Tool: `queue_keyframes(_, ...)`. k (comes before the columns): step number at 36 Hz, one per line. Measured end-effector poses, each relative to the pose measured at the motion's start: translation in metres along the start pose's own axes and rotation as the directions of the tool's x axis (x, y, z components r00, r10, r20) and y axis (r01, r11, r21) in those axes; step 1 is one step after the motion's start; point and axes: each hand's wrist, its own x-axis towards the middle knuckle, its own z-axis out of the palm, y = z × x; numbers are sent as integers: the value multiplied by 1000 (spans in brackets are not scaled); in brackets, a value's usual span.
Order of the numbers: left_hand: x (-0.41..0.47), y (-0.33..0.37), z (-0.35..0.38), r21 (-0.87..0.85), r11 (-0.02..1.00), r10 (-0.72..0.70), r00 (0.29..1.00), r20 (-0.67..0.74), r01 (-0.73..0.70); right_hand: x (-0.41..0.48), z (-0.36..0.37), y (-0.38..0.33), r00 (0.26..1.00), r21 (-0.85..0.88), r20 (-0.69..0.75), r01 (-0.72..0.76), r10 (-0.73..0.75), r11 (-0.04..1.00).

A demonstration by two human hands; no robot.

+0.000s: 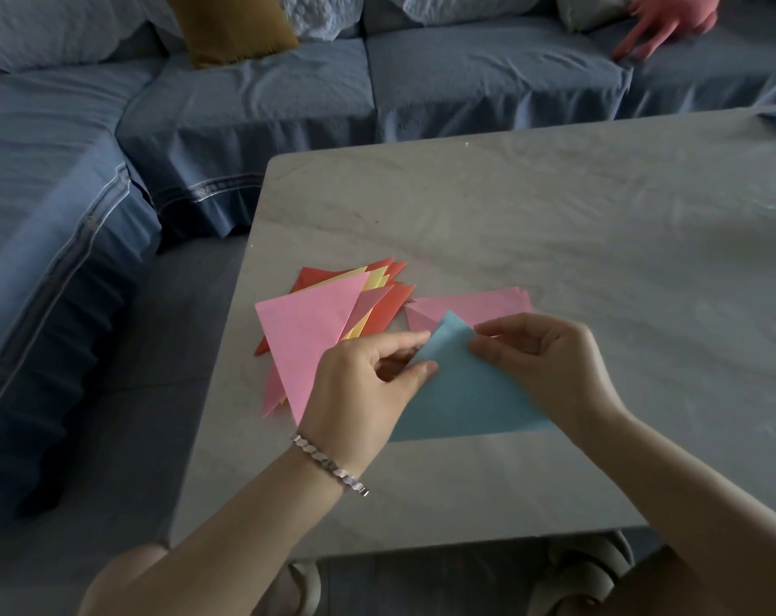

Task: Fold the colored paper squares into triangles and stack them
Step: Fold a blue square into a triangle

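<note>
A light blue paper (pixel 461 393), folded into a triangle, lies on the marble table (pixel 555 215) in front of me. My left hand (pixel 363 384) pinches its upper left edge between thumb and fingers. My right hand (pixel 541 353) pinches the upper right edge near the top corner. Left of them lies a fanned stack of folded triangles (pixel 315 322), pink on top with yellow and red-orange below. Behind the blue paper sits a pile of flat pink squares (pixel 479 304), partly hidden by the blue paper and my hands.
A blue sofa (pixel 266 104) wraps around the table's left and far sides, with a mustard cushion (pixel 230 24) and pale cushions on it. A pink soft toy (pixel 670 20) lies at the far right. The table's near edge runs just below my forearms.
</note>
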Motion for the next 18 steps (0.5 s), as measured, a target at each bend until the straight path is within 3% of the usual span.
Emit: queue_keyframes(18,2,-5,4,-46,999,-34,993,-117,29,-7,-4,1,976,-103,150,172,-156,980)
